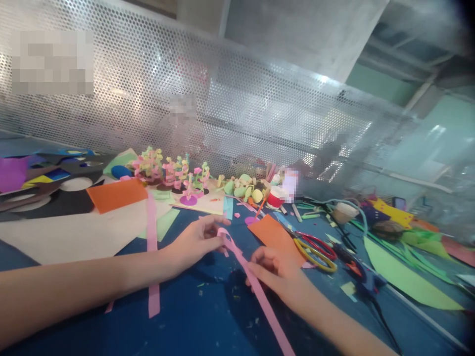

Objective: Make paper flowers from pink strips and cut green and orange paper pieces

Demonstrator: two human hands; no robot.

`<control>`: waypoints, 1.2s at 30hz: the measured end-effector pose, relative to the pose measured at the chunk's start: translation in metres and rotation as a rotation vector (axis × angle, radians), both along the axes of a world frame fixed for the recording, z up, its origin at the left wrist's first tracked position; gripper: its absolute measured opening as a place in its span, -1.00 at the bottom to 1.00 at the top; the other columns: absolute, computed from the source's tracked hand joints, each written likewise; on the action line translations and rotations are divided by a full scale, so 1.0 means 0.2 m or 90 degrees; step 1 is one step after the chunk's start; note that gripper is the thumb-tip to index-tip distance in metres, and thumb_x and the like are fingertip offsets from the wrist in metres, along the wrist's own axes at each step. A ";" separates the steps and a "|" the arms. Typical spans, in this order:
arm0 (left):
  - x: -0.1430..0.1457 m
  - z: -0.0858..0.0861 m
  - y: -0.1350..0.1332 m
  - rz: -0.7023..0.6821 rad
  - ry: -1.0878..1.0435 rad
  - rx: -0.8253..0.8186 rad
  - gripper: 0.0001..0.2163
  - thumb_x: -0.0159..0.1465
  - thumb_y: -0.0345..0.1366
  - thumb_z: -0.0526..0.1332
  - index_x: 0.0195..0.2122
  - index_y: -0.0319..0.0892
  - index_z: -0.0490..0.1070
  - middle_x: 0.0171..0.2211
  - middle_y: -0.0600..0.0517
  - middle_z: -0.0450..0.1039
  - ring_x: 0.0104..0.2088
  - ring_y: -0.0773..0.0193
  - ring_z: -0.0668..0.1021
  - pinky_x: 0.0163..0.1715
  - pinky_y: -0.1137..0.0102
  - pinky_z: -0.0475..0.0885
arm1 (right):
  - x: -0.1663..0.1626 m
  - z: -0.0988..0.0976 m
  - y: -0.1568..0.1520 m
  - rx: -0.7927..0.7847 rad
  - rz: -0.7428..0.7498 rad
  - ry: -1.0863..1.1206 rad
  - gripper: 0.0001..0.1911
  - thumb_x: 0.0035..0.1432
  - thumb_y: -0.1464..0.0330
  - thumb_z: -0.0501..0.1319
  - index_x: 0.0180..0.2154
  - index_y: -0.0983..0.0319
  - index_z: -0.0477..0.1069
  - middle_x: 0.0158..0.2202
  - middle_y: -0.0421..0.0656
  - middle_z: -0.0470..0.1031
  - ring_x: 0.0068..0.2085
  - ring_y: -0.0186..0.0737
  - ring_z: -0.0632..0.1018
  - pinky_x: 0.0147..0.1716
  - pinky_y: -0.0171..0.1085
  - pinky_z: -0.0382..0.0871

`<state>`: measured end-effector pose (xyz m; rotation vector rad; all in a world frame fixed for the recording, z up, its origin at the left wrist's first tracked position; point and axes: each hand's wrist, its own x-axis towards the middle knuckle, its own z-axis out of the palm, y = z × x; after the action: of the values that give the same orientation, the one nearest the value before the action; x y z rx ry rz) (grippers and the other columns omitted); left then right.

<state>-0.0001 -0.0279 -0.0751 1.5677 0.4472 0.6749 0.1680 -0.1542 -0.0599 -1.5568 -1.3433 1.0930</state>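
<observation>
Left of the scissors (314, 251), both hands hold a pink strip (259, 288): the left hand (198, 242) pinches its curled end, the right hand (272, 272), nearer the scissors, pinches its length. Farther left, another strip (153, 296) lies on the counter (193, 321).

Shiny perforated screen (245, 106) behind a blue tabletop (189, 316); pale green wall (451, 116) beyond

The left hand (196, 241) and right hand (280, 277) are bare, with slim, slightly blurred fingers (264, 253), and narrow wrists (166, 261) run into slender, smoothly tapering forearms (85, 284), uncovered right up to the edges of view.
</observation>
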 end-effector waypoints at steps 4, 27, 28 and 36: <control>0.00 -0.03 0.03 0.019 0.008 0.000 -0.72 0.13 -0.38 0.17 -0.12 -0.15 0.26 -0.40 0.14 0.33 -0.42 0.30 0.57 -0.29 0.33 0.44 | 0.02 -0.01 0.00 0.069 -0.002 -0.093 -0.83 0.10 0.32 0.13 -0.49 0.23 0.23 -0.52 -0.27 0.29 -0.44 -0.34 0.35 -0.43 -0.35 0.22; -0.04 0.03 0.01 0.117 0.118 0.442 -0.78 0.13 -0.47 0.11 -0.23 -0.15 0.43 -0.33 0.03 0.45 -0.35 0.31 0.49 -0.29 0.42 0.41 | -0.04 0.13 0.18 0.441 -0.004 -0.803 -0.89 0.13 0.46 0.15 -0.38 0.22 0.44 -0.29 -0.13 0.45 -0.20 -0.13 0.40 -0.23 -0.19 0.30; -0.04 0.05 0.04 0.113 0.126 0.501 -0.77 0.13 -0.48 0.11 -0.22 -0.15 0.43 -0.33 0.02 0.45 -0.33 0.30 0.48 -0.27 0.41 0.40 | -0.04 0.14 0.20 0.429 -0.006 -0.816 -0.89 0.12 0.47 0.16 -0.40 0.22 0.45 -0.31 -0.12 0.45 -0.22 -0.14 0.40 -0.24 -0.20 0.30; 0.02 0.13 0.19 0.142 0.288 0.647 -0.84 0.11 -0.45 0.08 -0.44 -0.21 0.47 -0.49 0.01 0.45 -0.43 0.25 0.46 -0.43 0.42 0.30 | -0.08 0.18 0.30 0.245 -0.080 -0.654 -0.89 0.05 0.46 0.16 -0.46 0.19 0.44 -0.51 -0.22 0.49 -0.44 -0.25 0.48 -0.43 -0.29 0.29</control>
<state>0.0046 0.0102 -0.0493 2.6896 0.6715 0.7654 0.1525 -0.0938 -0.0234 -1.9194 -1.9021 -0.1464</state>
